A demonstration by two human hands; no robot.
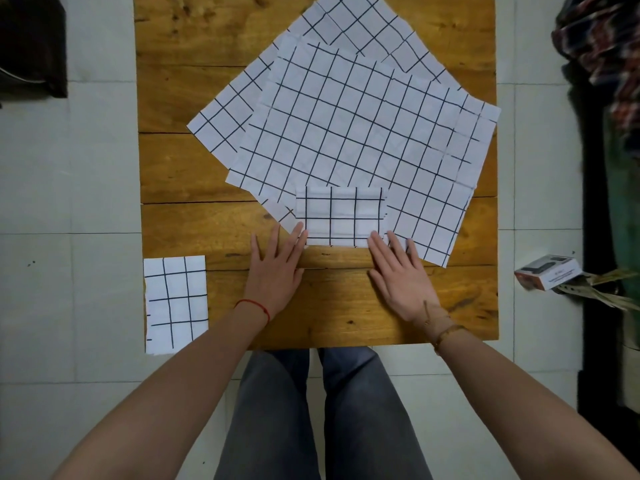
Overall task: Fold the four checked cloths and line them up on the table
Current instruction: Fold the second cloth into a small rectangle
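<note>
Wooden counter (214,233) seen from above, person standing at near edge in grey trousers (322,410).

Folded cloth (341,216) sits near counter centre, a small rectangle, its far part overlapping the flat cloth behind. Left hand (275,268) lies flat on the wood w/ fingers straight & spread, fingertips touching the folded cloth's near-left corner; released, gripping nothing. Right hand (398,275) also flat w/ fingers straight, tips at the near-right corner of that cloth, partly over the flat cloth's edge; released too. Red string on left wrist, thin brown bracelets on right.

Second folded cloth (176,303) at near-left corner of counter, well apart from the hands, its near edge hanging slightly past the counter edge.

Two unfolded cloths spread over far-right part: top one (363,133) tilted, reaching past right edge; the other (353,26) under it, turned diamond-wise, running out of view at top.

On tiled floor (69,168) to the right: small box (547,271) beside dark furniture; heaped clothing (602,46) above it.
</note>
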